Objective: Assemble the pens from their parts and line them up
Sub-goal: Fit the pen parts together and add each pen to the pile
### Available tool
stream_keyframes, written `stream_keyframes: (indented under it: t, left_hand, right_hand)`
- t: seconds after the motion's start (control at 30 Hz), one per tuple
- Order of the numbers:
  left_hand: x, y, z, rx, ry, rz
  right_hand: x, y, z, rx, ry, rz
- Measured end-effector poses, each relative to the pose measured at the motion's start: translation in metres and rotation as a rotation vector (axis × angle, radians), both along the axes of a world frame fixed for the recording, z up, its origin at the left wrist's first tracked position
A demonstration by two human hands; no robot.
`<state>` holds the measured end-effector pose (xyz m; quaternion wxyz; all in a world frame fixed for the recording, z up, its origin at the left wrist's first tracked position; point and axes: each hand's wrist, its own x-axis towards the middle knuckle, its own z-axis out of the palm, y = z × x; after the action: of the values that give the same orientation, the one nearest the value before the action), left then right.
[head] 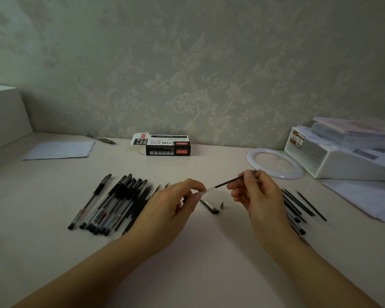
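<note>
A thin pen refill (228, 182) hangs above the surface (209, 241) near the frame's middle, slanting from lower left up to its metal tip at the upper right. The left hand (171, 210) pinches its pale lower end between curled fingers (197, 197) and thumb; the right hand (259, 194) pinches its dark upper part, the tip poking out past the fingers. Just below the refill, between the hands, lie a pen cap (210, 206) and a small cone-shaped tip piece (222, 205). Left of the left hand, assembled pens (111, 203) lie side by side. Behind the right hand, loose refills (302, 204) lie scattered. Farther back stand a pen box (166, 145), a white ring (275, 163) and a storage bin (342, 156).
</note>
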<state>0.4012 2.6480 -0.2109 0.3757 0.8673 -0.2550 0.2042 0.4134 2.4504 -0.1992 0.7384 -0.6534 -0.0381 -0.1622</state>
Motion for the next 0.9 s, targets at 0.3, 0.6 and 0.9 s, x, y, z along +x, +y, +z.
stream_keyframes:
  t: [0.3, 0.6, 0.9]
  left_hand:
    - [-0.001, -0.002, -0.001, 0.013, -0.012, -0.004]
    - [-0.001, 0.002, 0.001, 0.054, -0.008, 0.046]
    - [0.0, 0.003, -0.002, 0.113, 0.008, 0.042]
  right_hand:
    - [-0.014, 0.014, -0.005, -0.647, -0.028, 0.2]
    - [-0.003, 0.001, -0.016, -1.015, -0.073, 0.141]
    - [0.001, -0.002, -0.016, -1.05, -0.156, 0.082]
